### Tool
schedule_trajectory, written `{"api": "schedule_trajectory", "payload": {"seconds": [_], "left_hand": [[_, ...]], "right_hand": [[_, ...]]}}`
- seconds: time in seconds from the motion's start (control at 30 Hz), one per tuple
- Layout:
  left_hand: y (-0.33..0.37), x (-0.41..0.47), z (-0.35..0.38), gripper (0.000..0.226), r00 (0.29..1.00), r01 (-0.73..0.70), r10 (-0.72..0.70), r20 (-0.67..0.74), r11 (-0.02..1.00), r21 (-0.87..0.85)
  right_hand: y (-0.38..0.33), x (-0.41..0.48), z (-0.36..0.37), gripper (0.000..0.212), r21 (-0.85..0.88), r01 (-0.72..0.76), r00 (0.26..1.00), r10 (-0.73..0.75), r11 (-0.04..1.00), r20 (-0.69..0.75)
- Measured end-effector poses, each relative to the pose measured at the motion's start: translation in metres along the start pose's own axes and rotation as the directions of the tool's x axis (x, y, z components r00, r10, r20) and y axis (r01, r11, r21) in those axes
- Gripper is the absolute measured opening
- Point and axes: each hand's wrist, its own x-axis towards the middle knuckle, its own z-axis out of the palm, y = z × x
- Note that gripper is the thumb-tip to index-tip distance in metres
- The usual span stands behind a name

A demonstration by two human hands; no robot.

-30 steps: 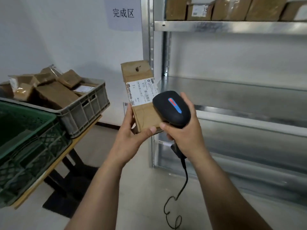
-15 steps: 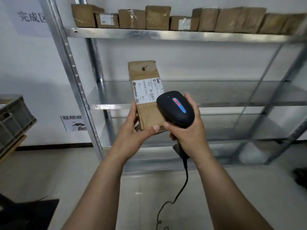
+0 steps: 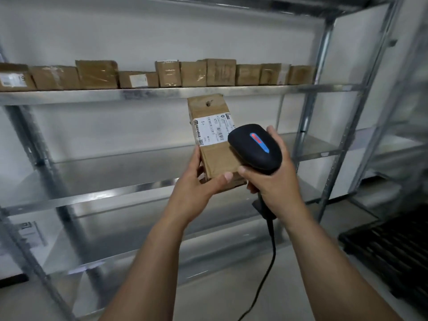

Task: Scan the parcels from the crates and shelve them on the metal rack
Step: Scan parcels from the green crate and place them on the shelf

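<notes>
1. Our left hand grips the parcel by its near end, long axis pointing up, label facing us.
2. Our right hand wraps the scanner, just right of the label.
3. The metal rack stands straight ahead, beyond the parcel. We reckon the left hand shelves it.

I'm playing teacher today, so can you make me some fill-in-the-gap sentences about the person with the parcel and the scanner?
The left hand holds a parcel that is ___ in colour. Its label is ___. The right hand holds a scanner that is mostly ___. A row of boxes stands on the rack ___ both hands.
Missing words: brown, white, black, above.
</notes>
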Motion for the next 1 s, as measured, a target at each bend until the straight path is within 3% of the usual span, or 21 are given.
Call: {"api": "schedule_trajectory", "payload": {"seconds": [0.2, 0.5, 1.0], "left_hand": [[0.004, 0.046, 0.104, 0.068, 0.991, -0.022, 0.027, 0.130, 0.999, -0.037], [0.005, 0.122, 0.212, 0.082, 0.949, -0.038, 0.031, 0.313, 0.999, 0.015], [-0.008, 0.343, 0.356, 0.079, 0.904, -0.134, 0.095, 0.417, 0.989, 0.065]], "right_hand": [[0.001, 0.023, -0.107, 0.090, -0.071, 0.019, 0.995, -0.026, 0.997, -0.095], [0.017, 0.066, -0.214, 0.092, -0.160, 0.051, 0.956, -0.094, 0.986, -0.276], [0.063, 0.259, -0.357, 0.085, -0.311, 0.040, 0.911, -0.163, 0.950, -0.380]]}}
